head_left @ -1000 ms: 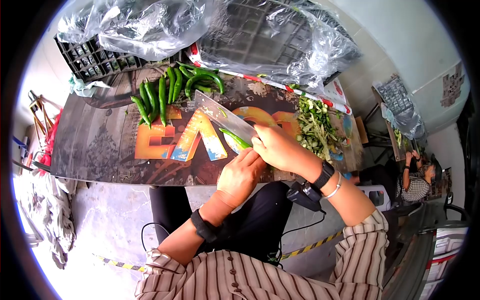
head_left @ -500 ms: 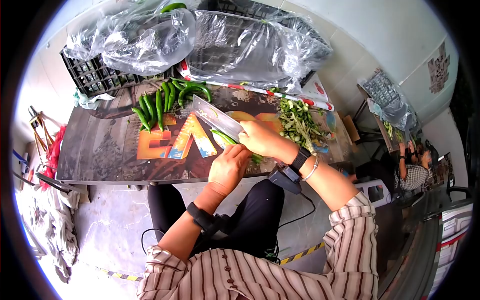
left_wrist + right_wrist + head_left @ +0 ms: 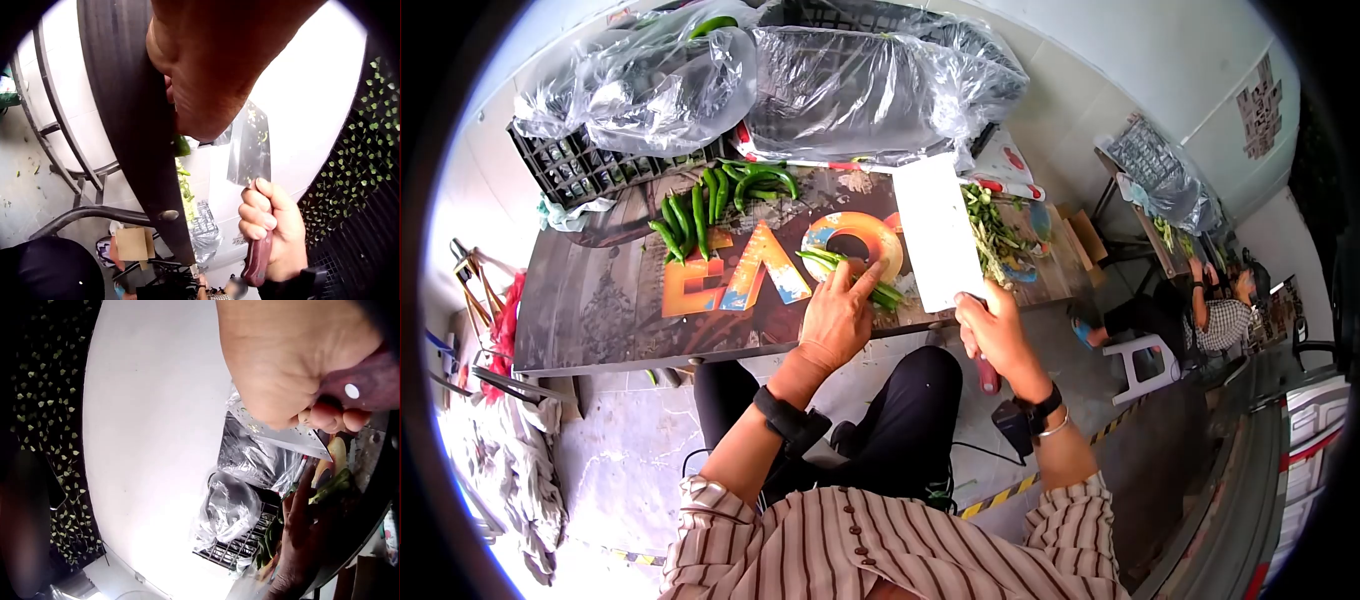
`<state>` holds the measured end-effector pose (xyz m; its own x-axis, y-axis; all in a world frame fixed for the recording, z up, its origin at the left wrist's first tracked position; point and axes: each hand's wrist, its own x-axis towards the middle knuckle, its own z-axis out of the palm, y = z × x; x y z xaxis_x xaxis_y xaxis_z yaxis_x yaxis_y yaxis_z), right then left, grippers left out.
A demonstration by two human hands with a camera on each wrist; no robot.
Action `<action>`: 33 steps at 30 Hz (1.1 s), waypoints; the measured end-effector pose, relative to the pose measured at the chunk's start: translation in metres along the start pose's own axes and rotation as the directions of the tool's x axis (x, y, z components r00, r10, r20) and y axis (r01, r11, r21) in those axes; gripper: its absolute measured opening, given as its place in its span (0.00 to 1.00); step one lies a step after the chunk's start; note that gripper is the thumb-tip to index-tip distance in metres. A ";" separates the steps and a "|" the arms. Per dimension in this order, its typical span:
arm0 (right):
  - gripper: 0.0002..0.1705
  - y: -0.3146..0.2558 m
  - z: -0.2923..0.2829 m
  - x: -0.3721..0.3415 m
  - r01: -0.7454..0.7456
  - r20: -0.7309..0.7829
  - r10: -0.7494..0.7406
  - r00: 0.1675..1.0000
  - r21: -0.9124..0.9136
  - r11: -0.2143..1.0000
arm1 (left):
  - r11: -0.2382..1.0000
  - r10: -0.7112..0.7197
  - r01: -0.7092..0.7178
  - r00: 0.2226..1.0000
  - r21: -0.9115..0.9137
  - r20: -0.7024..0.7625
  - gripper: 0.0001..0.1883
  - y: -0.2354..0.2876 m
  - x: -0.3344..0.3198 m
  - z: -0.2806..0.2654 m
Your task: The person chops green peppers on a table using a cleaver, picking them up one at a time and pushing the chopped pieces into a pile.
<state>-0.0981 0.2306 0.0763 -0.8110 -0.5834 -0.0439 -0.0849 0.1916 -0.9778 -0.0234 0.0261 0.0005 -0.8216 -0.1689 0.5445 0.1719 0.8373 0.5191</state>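
Observation:
My right hand (image 3: 997, 335) grips a cleaver (image 3: 940, 235) by its reddish-brown handle. The broad blade points up and away, flaring white in the head view; in the left wrist view, bits of pepper cling to the blade (image 3: 251, 150). My left hand (image 3: 835, 318) holds a slit green chili pepper (image 3: 888, 296) at the table's near edge, the pepper showing on both sides of the fingers. Part of that grip is hidden under the hand. To the left, several whole green chili peppers (image 3: 690, 222) lie in a row. Cut pepper pieces (image 3: 992, 225) form a pile right of the blade.
Behind the peppers, black plastic crates (image 3: 565, 165) stand under clear plastic sheeting (image 3: 830, 95). The wooden table (image 3: 590, 290) bears large orange printed letters. A white stool (image 3: 1145, 365) and another person (image 3: 1225, 320) at a second table are off to the right.
The cleaver has come off the pepper and swung to the right, its blade turned upright. My left hand stays on the pepper, its fingers more spread. The head view has shifted slightly.

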 end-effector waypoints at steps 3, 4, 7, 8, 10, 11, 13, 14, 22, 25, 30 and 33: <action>0.06 0.011 -0.005 -0.017 -0.017 -0.057 0.021 0.998 0.061 0.998 | 0.999 0.014 -0.016 0.999 0.049 0.037 0.31 0.007 0.007 -0.005; 0.07 0.016 -0.006 -0.021 -0.020 -0.064 0.025 0.998 0.079 0.997 | 0.997 0.006 -0.011 0.998 0.081 0.056 0.30 0.009 0.009 -0.007; 0.10 0.029 -0.004 -0.030 -0.030 -0.080 0.038 0.996 0.100 0.995 | 0.998 0.022 -0.022 1.000 0.052 -0.011 0.23 0.004 0.015 -0.015; 0.10 0.033 -0.003 -0.033 -0.037 -0.082 0.046 0.996 0.112 0.993 | 0.998 0.022 -0.021 1.000 0.055 -0.010 0.23 -0.003 0.017 -0.015; 0.11 0.038 0.000 -0.036 -0.057 -0.087 0.069 0.994 0.133 0.989 | 0.990 0.080 -0.072 0.994 0.117 -0.068 0.16 -0.017 0.021 -0.017; 0.12 0.042 0.001 -0.037 -0.069 -0.089 0.085 0.992 0.169 0.983 | 0.994 0.054 -0.047 0.997 0.098 -0.064 0.13 -0.023 0.022 -0.018; 0.12 0.047 0.004 -0.038 -0.076 -0.093 0.097 0.991 0.209 0.975 | 0.986 0.089 -0.077 0.993 0.148 -0.077 0.13 -0.041 0.024 -0.017; 0.12 0.050 0.006 -0.038 -0.095 -0.106 0.122 0.987 0.231 0.968 | 0.975 0.124 -0.104 0.988 0.196 -0.092 0.13 -0.050 0.025 -0.013; 0.07 0.042 0.023 -0.028 -0.041 -0.148 0.109 0.983 0.400 0.916 | 0.994 -0.104 0.105 0.993 0.023 -0.051 0.08 -0.045 0.018 -0.014; 0.06 0.036 0.030 -0.019 0.018 -0.195 0.069 0.978 0.411 0.911 | 0.985 -0.170 0.169 0.984 -0.019 -0.052 0.08 -0.039 0.012 -0.012; 0.06 0.037 0.044 -0.004 0.046 -0.187 0.029 0.982 0.382 0.923 | 0.965 -0.240 0.237 0.971 -0.111 -0.018 0.08 -0.026 0.009 -0.015; 0.05 0.038 0.054 0.007 0.080 -0.175 -0.016 0.984 0.367 0.927 | 0.971 -0.224 0.216 0.972 -0.104 -0.068 0.08 -0.024 0.007 -0.013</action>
<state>-0.0752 0.1910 0.0274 -0.8984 -0.4390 0.0083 0.0689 -0.1594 -0.9848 -0.0267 -0.0020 0.0001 -0.8001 -0.3870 0.4583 0.0460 0.7222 0.6902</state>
